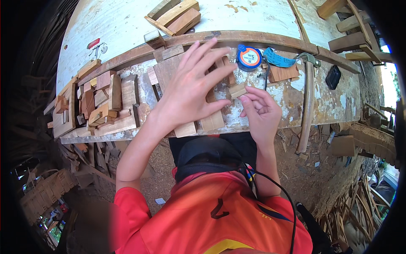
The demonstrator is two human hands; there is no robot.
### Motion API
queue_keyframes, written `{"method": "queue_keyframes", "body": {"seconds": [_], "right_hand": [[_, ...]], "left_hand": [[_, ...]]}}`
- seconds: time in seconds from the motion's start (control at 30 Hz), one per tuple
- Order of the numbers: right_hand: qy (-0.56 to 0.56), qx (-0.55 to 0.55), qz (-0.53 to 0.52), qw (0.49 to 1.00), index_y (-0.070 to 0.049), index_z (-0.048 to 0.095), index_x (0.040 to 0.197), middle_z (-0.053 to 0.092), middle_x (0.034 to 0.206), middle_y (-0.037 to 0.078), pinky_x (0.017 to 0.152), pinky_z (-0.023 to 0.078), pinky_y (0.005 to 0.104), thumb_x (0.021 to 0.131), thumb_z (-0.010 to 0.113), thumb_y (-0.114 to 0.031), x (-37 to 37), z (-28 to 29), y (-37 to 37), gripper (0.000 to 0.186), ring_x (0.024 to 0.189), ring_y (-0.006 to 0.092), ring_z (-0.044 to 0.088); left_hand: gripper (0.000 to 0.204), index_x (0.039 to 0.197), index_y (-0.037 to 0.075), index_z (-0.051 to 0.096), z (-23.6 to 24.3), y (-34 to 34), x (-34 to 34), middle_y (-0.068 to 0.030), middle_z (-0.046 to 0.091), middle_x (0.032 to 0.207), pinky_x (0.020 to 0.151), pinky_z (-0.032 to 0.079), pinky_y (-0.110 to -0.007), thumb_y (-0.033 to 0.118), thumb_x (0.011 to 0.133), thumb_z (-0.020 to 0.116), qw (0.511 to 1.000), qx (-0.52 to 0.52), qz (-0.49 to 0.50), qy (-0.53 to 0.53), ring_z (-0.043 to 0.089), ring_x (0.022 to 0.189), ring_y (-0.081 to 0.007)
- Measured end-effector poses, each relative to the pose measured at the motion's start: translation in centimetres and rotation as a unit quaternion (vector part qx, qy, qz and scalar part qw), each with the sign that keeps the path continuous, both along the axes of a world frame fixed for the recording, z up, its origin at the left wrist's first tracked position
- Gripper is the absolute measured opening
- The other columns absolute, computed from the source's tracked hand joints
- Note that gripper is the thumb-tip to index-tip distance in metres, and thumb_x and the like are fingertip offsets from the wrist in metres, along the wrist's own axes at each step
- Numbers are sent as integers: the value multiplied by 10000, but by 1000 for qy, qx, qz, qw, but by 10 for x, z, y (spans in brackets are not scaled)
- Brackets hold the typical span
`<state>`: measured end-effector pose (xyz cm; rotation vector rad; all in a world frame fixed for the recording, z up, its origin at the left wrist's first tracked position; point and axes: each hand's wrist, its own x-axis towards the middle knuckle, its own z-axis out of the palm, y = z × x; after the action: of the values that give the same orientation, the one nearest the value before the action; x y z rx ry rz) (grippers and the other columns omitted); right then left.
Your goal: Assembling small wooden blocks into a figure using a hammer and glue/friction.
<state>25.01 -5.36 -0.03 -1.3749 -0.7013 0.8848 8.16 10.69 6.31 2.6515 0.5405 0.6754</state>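
Note:
My left hand is spread open above several flat wooden boards on the worn bench, hiding part of them. Between the thumb and fingers of my right hand is a small wooden block, pinched at its right end. Under my left palm, the lower ends of two pale boards reach the bench's near edge. Just beyond the block sits a round blue and orange tape measure, with a blue strip to its right.
A hammer lies at the right, its handle overhanging the near edge. Beside it is a black tray-like piece. Stacked wood offcuts crowd the left end. A long wooden rail crosses the bench, with joined blocks beyond it.

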Motion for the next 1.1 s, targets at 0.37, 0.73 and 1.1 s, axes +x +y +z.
{"method": "queue_keyframes", "body": {"seconds": [0.37,0.73,1.1], "right_hand": [[8,52,-10,999,69,728,1167,802,955,106,646,571,226,1022,781,2,-3,17,-9,168,752,94,726],[-219,34,-7,975,6,744,979,756,780,40,577,494,250,1000,772,-37,-10,28,-4,55,674,64,683],[-219,63,78,970,-6,790,1110,793,1000,98,646,556,263,896,889,-55,14,21,-6,241,792,127,750]], "left_hand": [[349,1148,58,823,-2,-20,5,-83,802,1127,1069,560,-471,154,827,918,991,-7,-70,-115,761,1089,-283],[248,1072,22,810,-8,-48,5,-92,791,990,934,576,-437,130,864,890,988,19,34,-149,757,932,-286],[249,1088,19,834,-19,-53,-7,-137,824,1012,932,578,-419,90,855,887,976,-146,32,-161,780,968,-306]]}}
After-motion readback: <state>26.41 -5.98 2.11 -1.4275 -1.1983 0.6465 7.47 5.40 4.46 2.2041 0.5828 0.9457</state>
